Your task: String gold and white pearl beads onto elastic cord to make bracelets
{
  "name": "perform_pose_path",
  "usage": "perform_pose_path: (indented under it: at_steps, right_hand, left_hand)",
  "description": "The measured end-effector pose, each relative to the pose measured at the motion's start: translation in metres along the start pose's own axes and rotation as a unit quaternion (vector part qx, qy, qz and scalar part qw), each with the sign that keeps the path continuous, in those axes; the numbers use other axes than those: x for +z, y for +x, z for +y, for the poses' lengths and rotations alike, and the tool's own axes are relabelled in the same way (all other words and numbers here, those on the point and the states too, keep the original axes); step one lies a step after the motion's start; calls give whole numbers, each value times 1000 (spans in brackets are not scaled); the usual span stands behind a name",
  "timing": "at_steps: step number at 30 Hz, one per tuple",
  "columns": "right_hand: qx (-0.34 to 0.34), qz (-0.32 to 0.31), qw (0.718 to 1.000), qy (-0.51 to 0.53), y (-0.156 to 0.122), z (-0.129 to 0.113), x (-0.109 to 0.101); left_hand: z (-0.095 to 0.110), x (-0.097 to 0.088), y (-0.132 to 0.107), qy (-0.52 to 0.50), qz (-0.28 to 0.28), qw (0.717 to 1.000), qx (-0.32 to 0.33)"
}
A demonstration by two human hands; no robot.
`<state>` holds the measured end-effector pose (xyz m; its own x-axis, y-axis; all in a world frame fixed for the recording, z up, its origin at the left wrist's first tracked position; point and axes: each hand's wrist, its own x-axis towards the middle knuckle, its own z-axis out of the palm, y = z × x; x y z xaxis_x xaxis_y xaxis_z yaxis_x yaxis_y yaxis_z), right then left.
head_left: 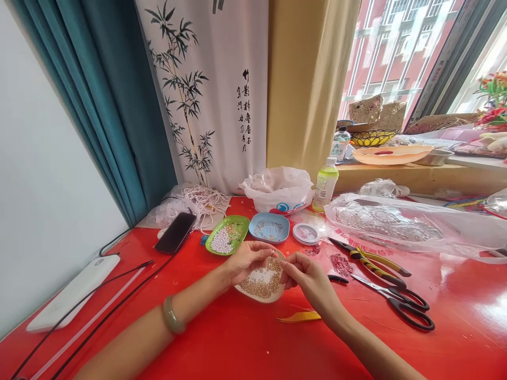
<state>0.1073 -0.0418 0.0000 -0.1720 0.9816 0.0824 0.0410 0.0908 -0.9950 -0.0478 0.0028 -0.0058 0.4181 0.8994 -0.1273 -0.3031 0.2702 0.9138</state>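
Both hands are up over the cream plate (259,275) on the red worktop (237,343), right where the gold beads (259,289) are spread out. Left hand's (247,261) grip is down to a tight pinch, thumb to fingertip, on a tiny pale bit (272,254), too small for me to name. Right hand (303,272) is just beside it, over the plate's right edge, and its grip looks narrow too, but honestly can't tell how fully closed it is or what it's got. Behind the plate there's a green tray (242,221) with white and gold beads, plus a blue tray (269,239) touching or nearly touching it, with some small bits inside. Off to the right you've got a little pile of red pieces (340,265), pliers (360,254) and black-handled scissors (390,291). Yellow tweezers (303,316) lie near the right wrist.
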Motion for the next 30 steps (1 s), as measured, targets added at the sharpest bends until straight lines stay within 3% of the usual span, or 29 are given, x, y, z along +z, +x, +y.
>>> perform_pose_path:
  at_steps: [17, 21, 24, 30]
  right_hand:
    - [4, -4, 1000, -1, 1, 2, 0]
    - [0, -5, 1000, 17, 4, 4, -2]
    - [2, -6, 999, 32, 6, 7, -5]
    - [17, -16, 999, 33, 9, 8, -7]
  left_hand:
    - [-1, 1, 0, 17, 6, 1000, -7]
    - [2, -2, 1, 92, 10, 996, 9]
    - [9, -10, 4, 239, -6, 970, 32]
    - [18, -31, 9, 485, -42, 872, 43]
